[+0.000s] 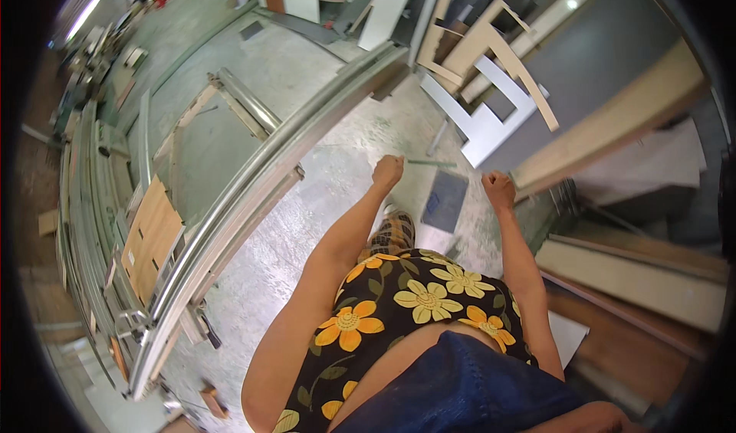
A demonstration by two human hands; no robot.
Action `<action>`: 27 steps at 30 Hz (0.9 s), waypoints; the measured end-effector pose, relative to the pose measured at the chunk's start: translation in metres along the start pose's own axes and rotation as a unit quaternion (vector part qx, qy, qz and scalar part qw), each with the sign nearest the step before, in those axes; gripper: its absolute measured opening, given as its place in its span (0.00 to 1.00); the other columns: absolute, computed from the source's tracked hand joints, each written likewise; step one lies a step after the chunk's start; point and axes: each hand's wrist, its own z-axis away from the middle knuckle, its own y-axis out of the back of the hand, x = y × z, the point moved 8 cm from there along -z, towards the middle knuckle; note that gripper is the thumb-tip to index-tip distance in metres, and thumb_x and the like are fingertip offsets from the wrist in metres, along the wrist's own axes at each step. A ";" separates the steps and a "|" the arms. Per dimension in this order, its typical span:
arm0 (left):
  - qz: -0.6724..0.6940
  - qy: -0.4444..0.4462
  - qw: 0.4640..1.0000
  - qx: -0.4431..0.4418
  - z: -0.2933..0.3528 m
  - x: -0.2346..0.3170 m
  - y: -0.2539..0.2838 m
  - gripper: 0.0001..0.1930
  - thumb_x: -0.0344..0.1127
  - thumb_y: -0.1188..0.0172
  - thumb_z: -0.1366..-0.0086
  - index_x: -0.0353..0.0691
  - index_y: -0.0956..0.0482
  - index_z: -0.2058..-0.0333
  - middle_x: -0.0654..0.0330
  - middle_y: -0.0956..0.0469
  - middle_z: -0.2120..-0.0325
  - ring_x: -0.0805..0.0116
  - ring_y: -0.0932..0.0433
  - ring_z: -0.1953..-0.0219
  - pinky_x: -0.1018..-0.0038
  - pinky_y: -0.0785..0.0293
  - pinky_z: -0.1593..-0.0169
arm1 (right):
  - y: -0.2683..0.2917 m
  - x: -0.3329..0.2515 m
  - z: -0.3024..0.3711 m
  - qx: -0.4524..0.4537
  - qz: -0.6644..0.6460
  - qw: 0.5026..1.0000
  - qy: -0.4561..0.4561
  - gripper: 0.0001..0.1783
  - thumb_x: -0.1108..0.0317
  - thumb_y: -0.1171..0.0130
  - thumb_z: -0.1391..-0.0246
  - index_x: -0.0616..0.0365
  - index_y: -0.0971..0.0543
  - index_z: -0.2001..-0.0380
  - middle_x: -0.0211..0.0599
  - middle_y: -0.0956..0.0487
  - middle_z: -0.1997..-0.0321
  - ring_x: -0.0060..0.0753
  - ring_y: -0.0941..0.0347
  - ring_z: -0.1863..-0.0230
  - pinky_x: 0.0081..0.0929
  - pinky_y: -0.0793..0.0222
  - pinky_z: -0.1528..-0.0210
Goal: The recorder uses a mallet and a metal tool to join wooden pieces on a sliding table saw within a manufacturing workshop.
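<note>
My left hand (389, 171) hangs over the concrete floor with its fingers curled closed, and nothing shows in it. Beside its fingertips appears a thin greenish strip (431, 163), which seems to lie on the floor. My right hand (499, 189) is also curled closed, with no object visible in it. Close to this hand is the end of a long pale wooden beam (606, 123); whether they touch, I cannot tell. Between the hands and below them, a dark flat panel (445, 201) lies on the floor.
A long metal-edged frame (253, 172) runs diagonally along my left, with a wood-grain board (152, 237) beyond it. White and tan cut-out panels (491, 119) lean at the front right. Stacked boards (636, 280) stand close on my right.
</note>
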 end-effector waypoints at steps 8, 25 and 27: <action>0.022 0.203 0.979 0.012 -0.093 -0.033 -0.013 0.26 0.53 0.52 0.39 0.33 0.23 0.59 0.41 0.24 0.58 0.42 0.27 0.52 0.55 0.31 0.49 | -0.075 -0.062 -0.172 -0.085 -0.045 0.986 0.137 0.18 0.57 0.41 0.56 0.59 0.29 0.88 0.42 0.28 0.86 0.45 0.28 0.81 0.38 0.34 0.77; 0.051 0.199 0.968 0.147 -0.206 -0.053 -0.034 0.22 0.49 0.52 0.40 0.38 0.23 0.57 0.45 0.24 0.57 0.49 0.25 0.53 0.61 0.28 0.51 | -0.246 -0.236 -0.432 -0.278 -0.034 0.900 0.333 0.16 0.55 0.42 0.57 0.57 0.25 0.83 0.45 0.24 0.77 0.51 0.26 0.72 0.43 0.32 0.70; 0.086 0.252 0.955 0.131 -0.150 -0.057 -0.088 0.22 0.49 0.51 0.40 0.38 0.23 0.57 0.45 0.24 0.57 0.49 0.25 0.53 0.60 0.29 0.51 | -0.262 -0.264 -0.452 -0.279 -0.055 0.883 0.373 0.16 0.57 0.41 0.56 0.60 0.26 0.83 0.47 0.26 0.81 0.50 0.28 0.76 0.40 0.34 0.73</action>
